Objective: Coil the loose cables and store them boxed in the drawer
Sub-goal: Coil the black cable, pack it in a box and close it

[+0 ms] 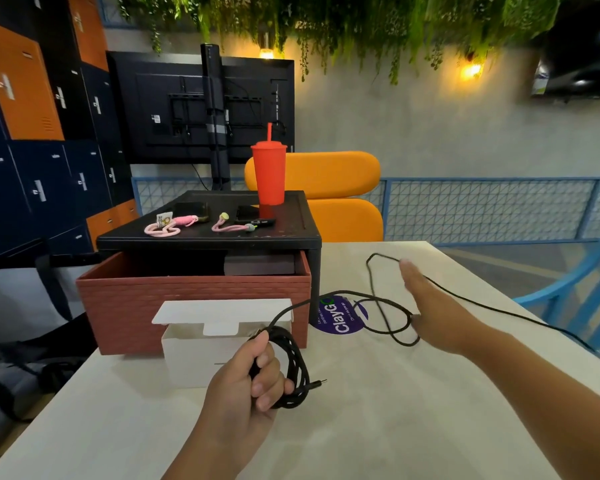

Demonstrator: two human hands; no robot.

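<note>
My left hand [253,379] grips a partly wound coil of black cable [293,362] low in the middle of the view, with a plug sticking out to the right. The rest of that cable trails in loose loops [388,317] across the white table to the right. My right hand [426,306] stretches out flat with straight fingers over those loops; the cable passes by its thumb. An open white cardboard box [201,348] stands just behind my left hand. Behind it sits the open reddish-brown drawer [187,299] under a black stand [291,233].
On the black stand are a red tumbler with a straw [268,174], two pink corded items [163,228] and dark phones. A purple sticker [340,320] marks the table. Orange chairs, a monitor back and lockers stand beyond. A blue chair is at the right edge.
</note>
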